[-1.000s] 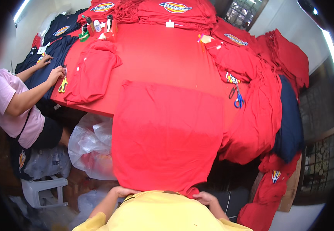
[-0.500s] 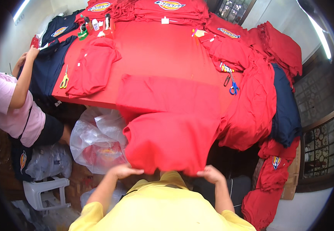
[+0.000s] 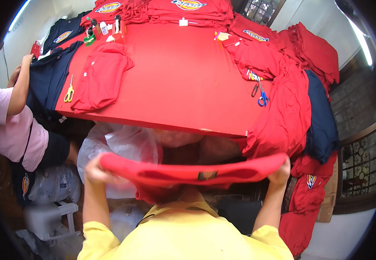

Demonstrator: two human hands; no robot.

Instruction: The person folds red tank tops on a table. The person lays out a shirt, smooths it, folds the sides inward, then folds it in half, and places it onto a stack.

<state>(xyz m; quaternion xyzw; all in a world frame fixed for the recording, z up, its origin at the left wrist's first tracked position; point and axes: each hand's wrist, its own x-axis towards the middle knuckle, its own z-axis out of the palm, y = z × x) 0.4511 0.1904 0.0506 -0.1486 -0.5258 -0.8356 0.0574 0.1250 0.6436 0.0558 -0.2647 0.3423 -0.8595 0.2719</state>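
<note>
A red T-shirt [image 3: 183, 171] hangs in front of my body, stretched sideways between both hands. Its upper edge runs nearly level, and a small dark neck label shows near the middle. My left hand [image 3: 97, 172] is closed on the shirt's left end, its fingers a little blurred. At the other end, my right hand [image 3: 280, 171] grips the cloth with the fingers closed. The shirt is off the table, and its lower part drops out of sight toward my yellow-clad torso.
The red table [image 3: 175, 78] spans ahead. A folded red shirt [image 3: 99, 80] and yellow-handled scissors [image 3: 69, 93] lie left; blue-handled scissors [image 3: 263, 99] lie right. Stacked red shirts [image 3: 190, 13] line the back. A co-worker [image 3: 17, 121] stands left beside dark shirts, near a white stool [image 3: 51, 221].
The red shirt has come off the table edge toward me and is now lifted. My hands have moved apart and up, pulling it wide. The table's front edge is uncovered.
</note>
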